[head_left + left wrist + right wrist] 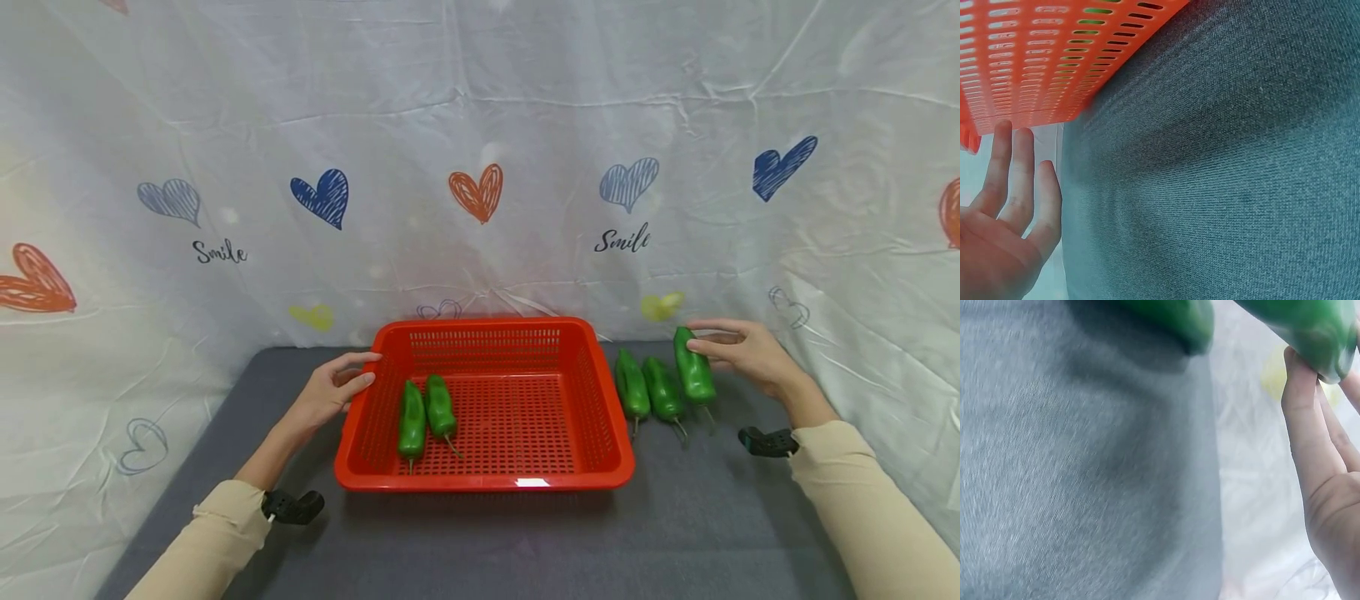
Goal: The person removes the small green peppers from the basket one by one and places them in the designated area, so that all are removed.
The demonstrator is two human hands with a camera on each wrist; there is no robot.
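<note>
My right hand (750, 357) pinches a green pepper (693, 367) between thumb and fingers, its stem end pointing toward me. In the right wrist view, the fingertips (1300, 365) press against the tip of this pepper (1310, 328), above the level of the cloth. Two more green peppers, one (663, 390) beside the held one and another (632, 385) by the basket wall, lie on the table. My left hand (330, 393) is at the left rim of a red plastic basket (480, 482), fingers extended along its perforated side. Inside the basket, two green peppers (412, 425) lie at the left.
A dark grey cloth (480, 550) covers the table under the basket. Behind it hangs a white curtain (405, 133) printed with hearts and "Smile". Each wrist wears a black strap with a small device, the left one (292, 507) and the right one (768, 442).
</note>
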